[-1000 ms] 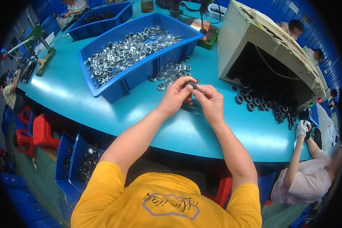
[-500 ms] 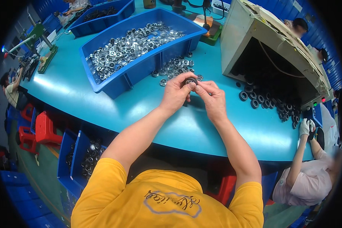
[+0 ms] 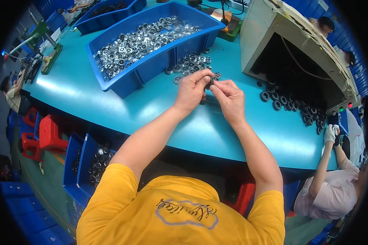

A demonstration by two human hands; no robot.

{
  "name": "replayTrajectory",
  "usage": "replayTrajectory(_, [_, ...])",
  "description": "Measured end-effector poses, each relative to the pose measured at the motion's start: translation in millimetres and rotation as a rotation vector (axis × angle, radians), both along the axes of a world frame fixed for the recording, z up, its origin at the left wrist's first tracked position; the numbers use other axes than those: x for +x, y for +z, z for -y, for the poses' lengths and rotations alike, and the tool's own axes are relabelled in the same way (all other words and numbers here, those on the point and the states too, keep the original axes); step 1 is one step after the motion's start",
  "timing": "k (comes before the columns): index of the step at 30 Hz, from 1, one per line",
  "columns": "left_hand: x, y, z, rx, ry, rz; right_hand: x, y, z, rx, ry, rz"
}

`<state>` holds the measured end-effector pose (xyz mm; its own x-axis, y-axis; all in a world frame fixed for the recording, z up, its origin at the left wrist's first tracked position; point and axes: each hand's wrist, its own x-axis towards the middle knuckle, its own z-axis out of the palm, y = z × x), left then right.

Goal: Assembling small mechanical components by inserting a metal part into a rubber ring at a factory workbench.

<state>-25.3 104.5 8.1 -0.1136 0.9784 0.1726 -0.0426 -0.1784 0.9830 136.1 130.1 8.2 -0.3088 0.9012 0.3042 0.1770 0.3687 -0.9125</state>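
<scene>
Above the teal table, my left hand (image 3: 189, 94) and my right hand (image 3: 232, 101) meet, both closed on one small black ring (image 3: 209, 83). It is turned nearly edge-on, and fingers cover much of it. My left thumb and fingers wrap round one side; the right thumb and fingertips pinch the other. Just beyond the hands lie several loose shiny silver round parts (image 3: 193, 61). Many similar parts fill a big blue bin (image 3: 120, 87) behind them. Black rings (image 3: 277, 105) are spread to the right of my hands.
A cream metal box (image 3: 255, 45) with a dark opening stands at right, rings spilling from its mouth. A co-worker's gloved hands (image 3: 330, 134) work at the table's right end. Red stools (image 3: 51, 132) and a blue crate (image 3: 84, 179) of black parts stand below left.
The ring has turned from showing its silvery centre to nearly edge-on between my fingers. The view has shifted slightly; both hands keep hold.
</scene>
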Motion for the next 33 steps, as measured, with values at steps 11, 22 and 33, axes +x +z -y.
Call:
replayTrajectory(11, [0.0, 2.0, -5.3, -0.127, -0.102, 0.095, 5.6, -9.1, -18.0, -0.306, 0.026, -0.242])
replayTrajectory(22, [0.0, 0.4, -3.2, -0.068, -0.201, -0.017, 1.9, -0.4, -16.6, -0.419, 0.048, -0.285])
replayTrajectory(33, [13.1, -7.7, 3.3, 0.228, -0.059, -0.436, 4.4, -15.9, -20.9, -0.234, -0.018, -0.173])
